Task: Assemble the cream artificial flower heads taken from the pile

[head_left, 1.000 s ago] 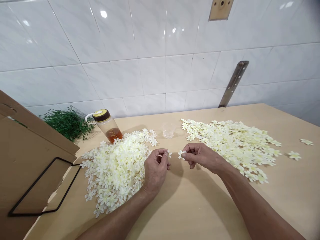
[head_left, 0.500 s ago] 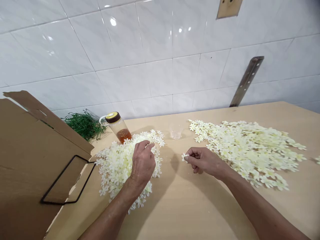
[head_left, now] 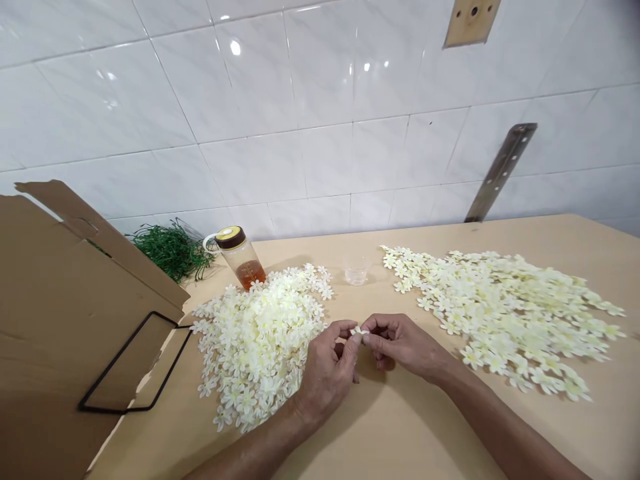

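Observation:
Between my two hands, over the table's middle, is a small white artificial flower [head_left: 359, 331]. My left hand [head_left: 331, 360] pinches it from the left with thumb and forefinger. From the right, the thumb and forefinger of my right hand [head_left: 400, 343] grip the same flower. Its lower part is hidden by the fingertips. A heaped pile of loose white flowers [head_left: 260, 340] lies beside my left hand. More cream-white flowers [head_left: 505, 313] are spread out flatter to the right of my right hand.
A small clear plastic cup [head_left: 356, 272] stands behind my hands. At the left are a bottle of amber liquid [head_left: 240, 257], green artificial stems [head_left: 170, 252], a cardboard box [head_left: 75, 320] and a black wire frame [head_left: 133, 363]. A tiled wall [head_left: 320, 160] closes the back.
My left hand has moved right and down from above the left pile to meet my right hand, and now pinches the flower too. The view has shifted slightly.

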`<state>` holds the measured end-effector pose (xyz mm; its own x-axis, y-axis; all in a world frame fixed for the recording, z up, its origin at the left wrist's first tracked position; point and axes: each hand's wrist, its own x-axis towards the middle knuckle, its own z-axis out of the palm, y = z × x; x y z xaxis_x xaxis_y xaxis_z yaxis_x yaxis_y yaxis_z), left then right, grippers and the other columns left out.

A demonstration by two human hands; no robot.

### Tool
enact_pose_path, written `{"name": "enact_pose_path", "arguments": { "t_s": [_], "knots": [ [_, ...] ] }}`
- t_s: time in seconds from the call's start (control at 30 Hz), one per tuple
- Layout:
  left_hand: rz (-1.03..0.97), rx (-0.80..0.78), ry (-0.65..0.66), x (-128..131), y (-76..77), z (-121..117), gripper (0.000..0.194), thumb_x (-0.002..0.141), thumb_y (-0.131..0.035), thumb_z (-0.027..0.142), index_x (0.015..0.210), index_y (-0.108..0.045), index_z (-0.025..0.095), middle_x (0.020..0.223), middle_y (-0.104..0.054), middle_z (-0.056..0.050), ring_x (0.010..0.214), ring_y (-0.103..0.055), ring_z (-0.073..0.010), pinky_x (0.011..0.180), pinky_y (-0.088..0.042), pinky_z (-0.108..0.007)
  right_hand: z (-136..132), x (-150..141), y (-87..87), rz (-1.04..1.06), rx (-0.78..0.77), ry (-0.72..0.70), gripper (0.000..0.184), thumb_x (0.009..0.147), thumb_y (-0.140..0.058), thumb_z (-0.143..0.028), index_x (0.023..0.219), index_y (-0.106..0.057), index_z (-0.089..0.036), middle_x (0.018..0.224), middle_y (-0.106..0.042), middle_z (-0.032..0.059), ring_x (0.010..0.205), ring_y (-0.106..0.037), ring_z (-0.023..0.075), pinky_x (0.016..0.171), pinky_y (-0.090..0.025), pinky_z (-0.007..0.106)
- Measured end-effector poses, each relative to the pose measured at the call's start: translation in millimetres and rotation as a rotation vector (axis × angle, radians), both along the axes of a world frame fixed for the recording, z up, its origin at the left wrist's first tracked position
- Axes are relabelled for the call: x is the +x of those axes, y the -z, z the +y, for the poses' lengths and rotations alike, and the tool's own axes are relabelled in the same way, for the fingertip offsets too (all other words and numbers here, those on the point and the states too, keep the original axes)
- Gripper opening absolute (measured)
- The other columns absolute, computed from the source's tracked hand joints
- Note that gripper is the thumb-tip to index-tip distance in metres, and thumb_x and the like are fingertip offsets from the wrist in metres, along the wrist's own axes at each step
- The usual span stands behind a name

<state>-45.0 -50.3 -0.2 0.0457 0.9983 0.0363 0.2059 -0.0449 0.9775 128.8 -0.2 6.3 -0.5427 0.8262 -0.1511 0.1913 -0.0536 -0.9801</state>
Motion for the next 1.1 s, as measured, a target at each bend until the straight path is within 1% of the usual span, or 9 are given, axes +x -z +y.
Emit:
{"name": "enact_pose_path", "arguments": {
  "t_s": [0.07,0.1,0.27,0.4,0.5,0.63,0.73,0.9,1.1],
  "knots": [
    [-0.110,-0.084,0.011,-1,5.4,1,0.032,0.090,-0.053,0.045,0.099,-0.059,0.015,0.049,-0.054,0.005,0.030,-0.043,-0.0062,0.030,-0.034,-0.016,-1,-1,1.2,-0.004,-0.004,-0.018,0.035,0.084,-0.062,-0.051,0.085,-0.066,-0.016,0.059,-0.056,-0.0006,0.052,-0.057,0.0124,0.050,-0.045,0.024],
    [-0.161,-0.106,0.011,-2,8.2,2,0.032,0.089,-0.055,0.046,0.094,-0.059,0.014,0.046,-0.052,0.006,0.028,-0.040,-0.0060,0.028,-0.033,-0.016,-1,-2,1.8,-0.004,-0.010,-0.028,0.036,0.084,-0.062,-0.051,0.085,-0.066,-0.015,0.060,-0.057,-0.0003,0.052,-0.057,0.0123,0.051,-0.046,0.024],
    [-0.302,-0.112,-0.012,-5,19.0,8,0.033,0.085,-0.060,0.046,0.083,-0.056,0.014,0.045,-0.054,0.005,0.028,-0.041,-0.0058,0.029,-0.035,-0.016,-1,-6,7.6,0.000,-0.038,-0.042,0.041,0.086,-0.059,-0.055,0.084,-0.066,-0.015,0.062,-0.059,0.0007,0.053,-0.058,0.0122,0.051,-0.045,0.024],
    [-0.276,-0.104,-0.035,-5,20.3,6,0.032,0.088,-0.057,0.045,0.088,-0.060,0.013,0.046,-0.054,0.004,0.029,-0.043,-0.0059,0.030,-0.036,-0.016,1,-7,11.5,-0.015,-0.074,0.017,0.044,0.083,-0.061,-0.057,0.085,-0.068,-0.014,0.062,-0.059,0.0007,0.052,-0.059,0.0127,0.050,-0.045,0.023],
    [-0.227,-0.054,-0.045,-5,19.3,2,0.030,0.090,-0.056,0.043,0.091,-0.062,0.013,0.049,-0.055,0.004,0.032,-0.045,-0.0057,0.033,-0.038,-0.016,1,-7,8.3,-0.035,-0.073,0.004,0.044,0.082,-0.062,-0.057,0.087,-0.071,-0.014,0.062,-0.059,0.0008,0.053,-0.058,0.0125,0.052,-0.047,0.024],
    [-0.185,0.002,-0.061,-4,18.6,0,0.029,0.091,-0.055,0.041,0.092,-0.064,0.013,0.053,-0.055,0.004,0.037,-0.049,-0.0063,0.037,-0.042,-0.017,-2,-9,1.5,-0.047,-0.052,-0.016,0.039,0.083,-0.063,-0.052,0.085,-0.072,-0.014,0.063,-0.062,0.0021,0.056,-0.058,0.0127,0.055,-0.049,0.024],
    [-0.154,0.009,-0.074,-4,18.7,1,0.029,0.091,-0.055,0.041,0.089,-0.064,0.014,0.053,-0.055,0.004,0.037,-0.049,-0.0063,0.038,-0.042,-0.017,-4,-11,1.3,-0.068,-0.039,-0.001,0.034,0.082,-0.064,-0.048,0.085,-0.072,-0.015,0.064,-0.064,0.0027,0.057,-0.058,0.0133,0.056,-0.049,0.025],
    [-0.148,0.001,-0.086,-5,16.2,-1,0.029,0.090,-0.054,0.043,0.088,-0.060,0.015,0.053,-0.055,0.004,0.038,-0.050,-0.0070,0.039,-0.042,-0.017,-6,-13,4.6,-0.111,-0.012,0.050,0.032,0.084,-0.062,-0.046,0.077,-0.067,-0.015,0.060,-0.060,0.0002,0.054,-0.056,0.0123,0.054,-0.047,0.024],
    [-0.207,-0.059,-0.091,-4,12.0,0,0.033,0.090,-0.052,0.048,0.087,-0.057,0.016,0.053,-0.056,0.004,0.037,-0.050,-0.0071,0.038,-0.040,-0.016,-6,-11,-0.8,-0.105,0.024,0.073,0.035,0.085,-0.058,-0.051,0.075,-0.057,-0.018,0.057,-0.057,-0.0021,0.051,-0.057,0.0133,0.051,-0.046,0.024]
  ]
}}
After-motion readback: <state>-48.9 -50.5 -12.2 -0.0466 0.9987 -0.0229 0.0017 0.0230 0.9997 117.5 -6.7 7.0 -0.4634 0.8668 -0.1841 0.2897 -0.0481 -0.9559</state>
